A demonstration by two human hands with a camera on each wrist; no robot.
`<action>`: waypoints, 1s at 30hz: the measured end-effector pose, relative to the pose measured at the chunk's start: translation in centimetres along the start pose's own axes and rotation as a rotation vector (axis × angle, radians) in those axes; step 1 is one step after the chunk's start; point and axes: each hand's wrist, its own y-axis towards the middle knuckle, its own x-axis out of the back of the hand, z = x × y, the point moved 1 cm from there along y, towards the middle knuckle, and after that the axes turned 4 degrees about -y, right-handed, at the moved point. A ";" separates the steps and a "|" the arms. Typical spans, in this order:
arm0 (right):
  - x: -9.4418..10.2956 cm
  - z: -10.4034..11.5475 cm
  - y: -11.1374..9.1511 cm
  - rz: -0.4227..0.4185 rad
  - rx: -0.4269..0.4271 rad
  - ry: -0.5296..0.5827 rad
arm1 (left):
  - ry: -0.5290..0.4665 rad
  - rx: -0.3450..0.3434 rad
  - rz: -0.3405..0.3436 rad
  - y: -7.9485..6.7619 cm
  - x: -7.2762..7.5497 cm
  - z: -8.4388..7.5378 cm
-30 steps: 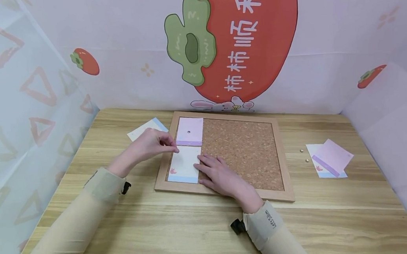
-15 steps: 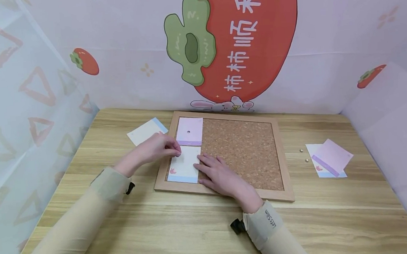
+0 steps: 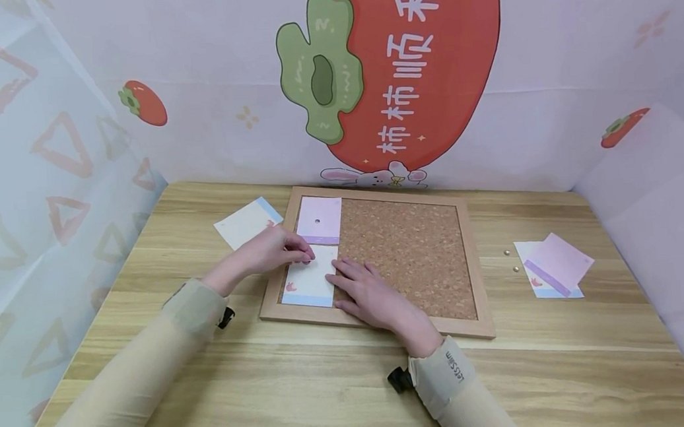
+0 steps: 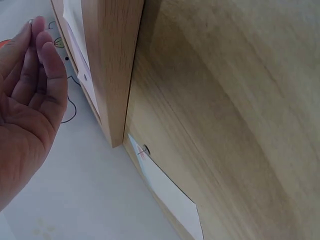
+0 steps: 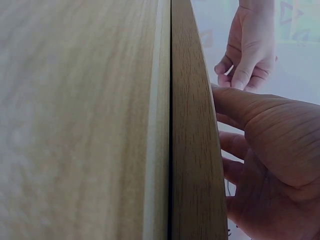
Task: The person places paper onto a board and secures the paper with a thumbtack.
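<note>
A cork board in a wooden frame lies on the table. My left hand is over the upper part of a white note with a blue edge. Its thumb and forefinger pinch a tiny thumbtack, mostly hidden by the fingertips. My right hand rests with spread fingers on the cork, fingertips at the note's right edge. Above that note, a pink note carries a thumbtack.
Another white note lies left of the board, with a dark tack beside it. Right of the board are a pink note overlapping a white note and two tacks. A printed backdrop rises behind the table.
My left hand has moved right and slightly down, from the note's upper left corner to over its upper middle. My right hand has stayed in place.
</note>
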 end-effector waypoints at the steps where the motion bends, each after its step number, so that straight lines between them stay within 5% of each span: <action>1: 0.0 0.0 0.0 0.001 0.000 0.000 | -0.001 0.001 0.001 0.1 -0.1 0.0; 22: 0.0 0.0 0.0 -0.003 0.003 -0.004 | -0.007 0.202 0.051 1.8 -1.1 -1.3; 30: -0.1 0.0 0.0 0.000 -0.002 -0.002 | -0.053 0.229 0.071 2.4 -1.4 -1.2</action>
